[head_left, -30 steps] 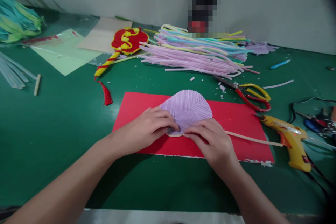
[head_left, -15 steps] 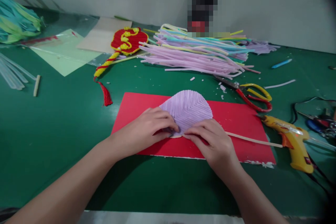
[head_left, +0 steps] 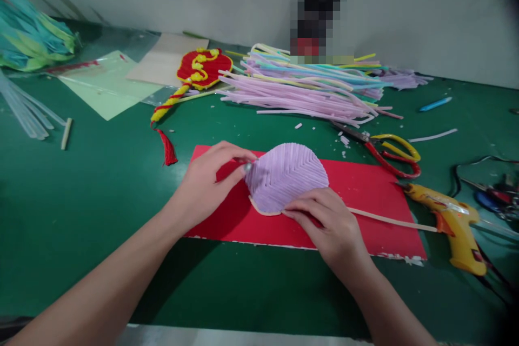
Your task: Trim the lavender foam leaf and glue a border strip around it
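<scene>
A lilac scalloped panel [head_left: 290, 175], made of chenille stems laid in slanting rows, lies on a red board [head_left: 227, 227]. A cream chenille stem [head_left: 393, 219] runs along its lower left edge, passes beneath my right hand and trails off to the right. My right hand [head_left: 328, 219] pinches this stem against the panel's bottom edge with thumb and fingers. At the panel's left edge, my left hand [head_left: 217, 178] has thumb and forefinger closed on the rim, the other fingers curled behind.
Right of the board lie a yellow glue gun [head_left: 454, 221] and red-and-yellow-handled scissors [head_left: 389, 154]. Behind are a heap of chenille stems [head_left: 300, 92] and a red fan [head_left: 205, 67] with a tassel. Glue sticks [head_left: 28, 111] rest at left.
My left hand has moved from the panel's bottom edge up to its left edge, uncovering the cream stem at lower left. My right hand keeps its place.
</scene>
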Available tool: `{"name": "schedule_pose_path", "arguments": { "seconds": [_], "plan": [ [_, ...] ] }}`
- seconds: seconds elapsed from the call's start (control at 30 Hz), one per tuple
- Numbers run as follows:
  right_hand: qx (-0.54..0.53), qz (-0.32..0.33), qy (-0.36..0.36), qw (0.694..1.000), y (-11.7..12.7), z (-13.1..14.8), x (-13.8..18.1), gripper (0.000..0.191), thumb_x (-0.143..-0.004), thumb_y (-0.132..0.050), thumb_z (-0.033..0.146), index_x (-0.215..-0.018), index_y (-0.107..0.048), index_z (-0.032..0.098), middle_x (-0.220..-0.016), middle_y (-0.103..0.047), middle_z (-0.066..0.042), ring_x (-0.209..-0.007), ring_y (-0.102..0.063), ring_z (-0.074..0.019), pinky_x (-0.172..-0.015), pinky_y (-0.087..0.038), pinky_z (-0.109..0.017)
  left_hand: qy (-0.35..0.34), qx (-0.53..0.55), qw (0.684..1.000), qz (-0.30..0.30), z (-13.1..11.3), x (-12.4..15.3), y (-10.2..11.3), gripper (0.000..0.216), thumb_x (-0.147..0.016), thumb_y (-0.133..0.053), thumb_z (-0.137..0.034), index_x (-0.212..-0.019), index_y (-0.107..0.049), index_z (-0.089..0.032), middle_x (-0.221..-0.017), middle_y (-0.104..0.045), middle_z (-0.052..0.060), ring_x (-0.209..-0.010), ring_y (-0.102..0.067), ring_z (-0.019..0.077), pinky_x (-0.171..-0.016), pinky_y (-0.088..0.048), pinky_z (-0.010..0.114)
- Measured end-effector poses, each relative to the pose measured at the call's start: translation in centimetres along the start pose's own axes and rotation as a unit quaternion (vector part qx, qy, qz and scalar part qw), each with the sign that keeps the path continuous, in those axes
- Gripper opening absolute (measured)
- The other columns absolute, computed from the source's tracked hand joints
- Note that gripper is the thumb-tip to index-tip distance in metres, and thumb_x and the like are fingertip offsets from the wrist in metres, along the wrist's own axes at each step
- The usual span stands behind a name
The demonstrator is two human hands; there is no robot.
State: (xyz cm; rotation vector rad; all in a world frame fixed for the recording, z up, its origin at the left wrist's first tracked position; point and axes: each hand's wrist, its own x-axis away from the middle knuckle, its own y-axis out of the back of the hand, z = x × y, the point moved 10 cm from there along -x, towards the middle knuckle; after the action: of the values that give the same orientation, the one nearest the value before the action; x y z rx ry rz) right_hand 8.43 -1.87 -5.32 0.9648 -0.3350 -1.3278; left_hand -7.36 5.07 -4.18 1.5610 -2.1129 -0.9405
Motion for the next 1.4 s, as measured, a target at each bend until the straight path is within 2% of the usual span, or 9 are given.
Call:
{"name": "schedule_pose_path", "arguments": {
  "seconds": [0.17,0.37,0.53,1.1,1.2,1.27,1.4],
  "plan": [
    [0.0,-0.006,0.0,1.0,0.1,0.1,0.0,0.01,-0.084,-0.059,0.019,-0.081,-0.068,0.021,-0.079,-0.067,-0.002,-0.078,-0.058,-0.017,-0.069,-0.044,-0.032,0.052,-0.049,0.991,-0.112,1.6,0.3,2.5,0.019,-0.088,-0.045,-0.025,-0.096,-0.062,-0.022,-0.102,-0.063,0.002,-0.096,-0.057,0.0176,-0.089,-0.044,0.031],
    [0.003,-0.007,-0.007,1.0,0.1,0.0,-0.1,0.012,-0.084,-0.058,0.02,-0.08,-0.069,0.022,-0.078,-0.067,-0.003,-0.077,-0.059,-0.0174,-0.069,-0.045,-0.032,0.134,0.009,0.975,-0.175,4.2,0.7,4.1,0.017,-0.086,-0.05,-0.031,-0.092,-0.064,-0.025,-0.096,-0.067,0.0,-0.09,-0.06,0.0191,-0.085,-0.048,0.034],
    [0.0,-0.01,-0.008,1.0,0.1,0.0,-0.1,0.011,-0.084,-0.058,0.02,-0.08,-0.069,0.022,-0.078,-0.067,-0.003,-0.077,-0.06,-0.0178,-0.07,-0.045,-0.033,0.171,0.071,0.966,-0.181,5.4,0.8,4.1,0.015,-0.083,-0.052,-0.032,-0.088,-0.065,-0.026,-0.089,-0.068,0.0,-0.086,-0.062,0.02,-0.081,-0.05,0.033],
    [0.003,-0.004,-0.005,1.0,0.0,0.0,0.0,0.011,-0.084,-0.058,0.019,-0.081,-0.068,0.022,-0.079,-0.067,-0.003,-0.077,-0.058,-0.0171,-0.068,-0.045,-0.032,0.178,0.082,0.964,-0.178,5.7,0.9,3.7,0.017,-0.083,-0.052,-0.031,-0.089,-0.066,-0.024,-0.09,-0.069,0.002,-0.085,-0.063,0.0201,-0.077,-0.051,0.034],
    [0.001,-0.003,-0.004,1.0,0.0,0.0,0.0,0.01,-0.084,-0.059,0.019,-0.082,-0.068,0.022,-0.079,-0.067,-0.002,-0.078,-0.058,-0.017,-0.069,-0.044,-0.032,0.153,0.063,0.971,-0.174,4.7,0.8,3.7,0.016,-0.084,-0.051,-0.028,-0.092,-0.064,-0.023,-0.092,-0.068,0.001,-0.084,-0.062,0.018,-0.077,-0.05,0.032],
    [0.001,-0.003,-0.004,1.0,0.0,0.0,0.0,0.01,-0.084,-0.059,0.019,-0.081,-0.068,0.021,-0.08,-0.067,-0.002,-0.078,-0.057,-0.017,-0.069,-0.044,-0.032,0.096,0.018,0.982,-0.16,3.0,0.6,3.5,0.016,-0.085,-0.051,-0.026,-0.096,-0.062,-0.023,-0.095,-0.066,0.001,-0.086,-0.061,0.0165,-0.08,-0.048,0.03],
    [-0.003,-0.003,-0.006,1.0,0.0,-0.1,0.0,0.009,-0.084,-0.059,0.018,-0.081,-0.068,0.021,-0.08,-0.066,-0.003,-0.078,-0.057,-0.0171,-0.07,-0.043,-0.032,-0.057,-0.092,0.993,-0.054,-1.0,0.5,0.7,0.016,-0.088,-0.047,-0.02,-0.096,-0.061,-0.023,-0.097,-0.064,0.002,-0.094,-0.056,0.0172,-0.085,-0.042,0.032]
  ]
}}
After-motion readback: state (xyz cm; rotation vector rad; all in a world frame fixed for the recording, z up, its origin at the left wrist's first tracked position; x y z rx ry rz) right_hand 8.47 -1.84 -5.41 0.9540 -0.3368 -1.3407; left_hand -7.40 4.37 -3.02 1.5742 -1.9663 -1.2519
